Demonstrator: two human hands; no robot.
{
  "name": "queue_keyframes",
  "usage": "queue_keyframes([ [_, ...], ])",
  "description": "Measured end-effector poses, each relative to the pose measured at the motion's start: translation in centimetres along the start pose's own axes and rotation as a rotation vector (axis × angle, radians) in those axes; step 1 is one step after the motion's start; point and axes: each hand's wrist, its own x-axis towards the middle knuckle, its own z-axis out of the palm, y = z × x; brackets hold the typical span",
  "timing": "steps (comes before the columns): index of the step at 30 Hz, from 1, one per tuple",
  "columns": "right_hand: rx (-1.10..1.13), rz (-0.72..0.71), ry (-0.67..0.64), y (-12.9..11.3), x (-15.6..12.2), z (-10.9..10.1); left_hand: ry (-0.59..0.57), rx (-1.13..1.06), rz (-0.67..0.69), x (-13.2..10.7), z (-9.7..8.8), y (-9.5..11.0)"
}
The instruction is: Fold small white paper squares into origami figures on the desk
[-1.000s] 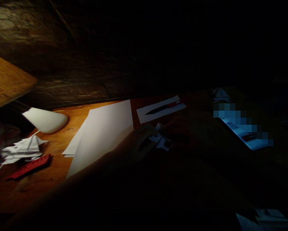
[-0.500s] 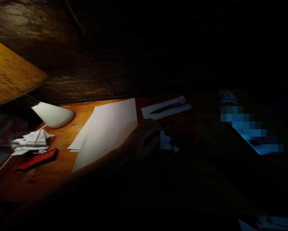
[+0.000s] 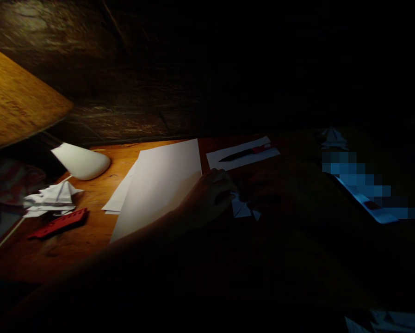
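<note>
Between my two hands, in deep shadow, lies a small folded piece of white paper [image 3: 242,208] with crease lines and pointed lower corners. My left hand [image 3: 216,192] is curled at its left side, fingers bent and pinching at its upper edge. From the right, my right hand [image 3: 268,192] reaches to the paper's right edge; it is very dark, and its fingers show only faintly, bent in toward the paper. Just behind the hands, a knife [image 3: 240,154] with a dark blade and red handle rests on a strip of white paper [image 3: 213,159].
Large white sheets [image 3: 162,180] lie left of my hands. Further left are a lamp base [image 3: 82,162], folded paper shapes [image 3: 54,199] and a red notched piece [image 3: 59,224]. A lit phone [image 3: 370,203] and another folded paper [image 3: 333,138] are on the right. A dark wall [image 3: 131,92] stands behind.
The view has shifted slightly, so things sit a little further right. Both hands stay at the folded paper, and a bit more of its creased face shows between them.
</note>
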Motion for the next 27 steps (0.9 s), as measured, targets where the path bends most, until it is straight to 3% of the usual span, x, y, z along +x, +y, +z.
queue_keyframes([
  [5, 0.012, 0.002, 0.006, -0.2, 0.1, 0.0, 0.003, 0.005, 0.044, 0.4, 0.0, -0.2],
  [10, -0.039, 0.098, 0.026, -0.7, 0.2, -0.2, -0.066, -0.074, 0.13, 0.4, -0.5, -1.1],
  [19, -0.007, -0.006, 0.035, 0.2, 0.0, 0.3, -0.053, 0.089, 0.309, 0.1, -0.6, -2.1],
  [23, -0.017, -0.022, 0.01, 0.0, 0.1, -0.1, -0.08, 0.094, 0.311, 0.1, -0.7, -2.0],
  [27, 0.007, 0.01, 0.028, -0.1, 0.1, -0.2, -0.082, -0.033, 0.239, 0.1, -0.7, -1.7],
])
